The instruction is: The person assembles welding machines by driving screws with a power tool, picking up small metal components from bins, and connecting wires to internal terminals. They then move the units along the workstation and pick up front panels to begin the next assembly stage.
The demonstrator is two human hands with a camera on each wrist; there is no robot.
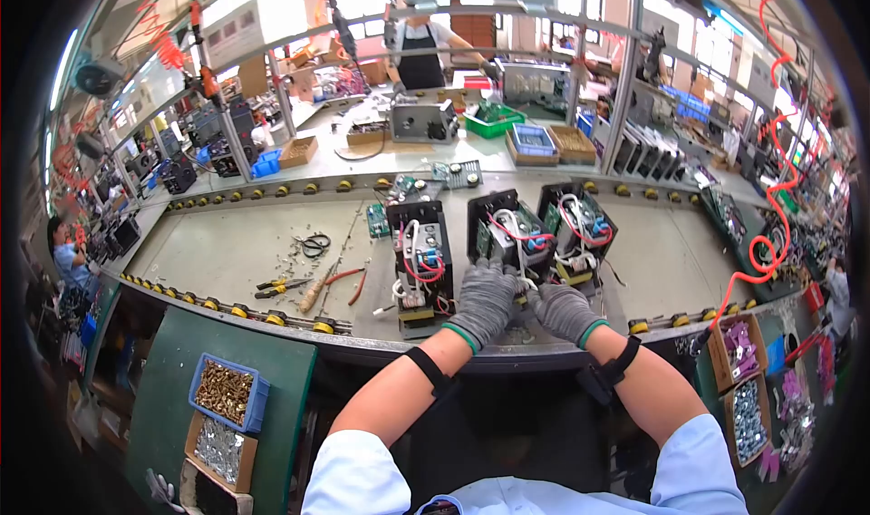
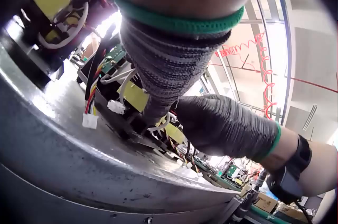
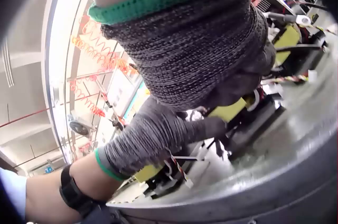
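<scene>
Three black-framed electronic units with blue parts and red and white wires stand on the bench: a left unit (image 1: pixel 422 257), a middle unit (image 1: pixel 509 229) and a right unit (image 1: pixel 577 220). My gloved left hand (image 1: pixel 485 299) reaches onto the near side of the middle unit, fingers over its front left part. From the right, my gloved right hand (image 1: pixel 562 312) comes to the same unit's near corner. Between the two hands runs a white cable (image 1: pixel 521 259), with fingertips of both right at it. Near the fingers shows a yellow block (image 3: pixel 229 109). The gloves hide what the fingertips grip.
Left on the bench lie yellow-handled pliers (image 1: pixel 283 286), red-handled pliers (image 1: pixel 358 284), a coil of black cable (image 1: pixel 314 245) and scattered small screws. Green circuit boards (image 1: pixel 377 220) lie behind. A blue bin (image 1: pixel 228 392) of brass-coloured parts stands lower left. A red coiled hose (image 1: pixel 770 252) hangs right.
</scene>
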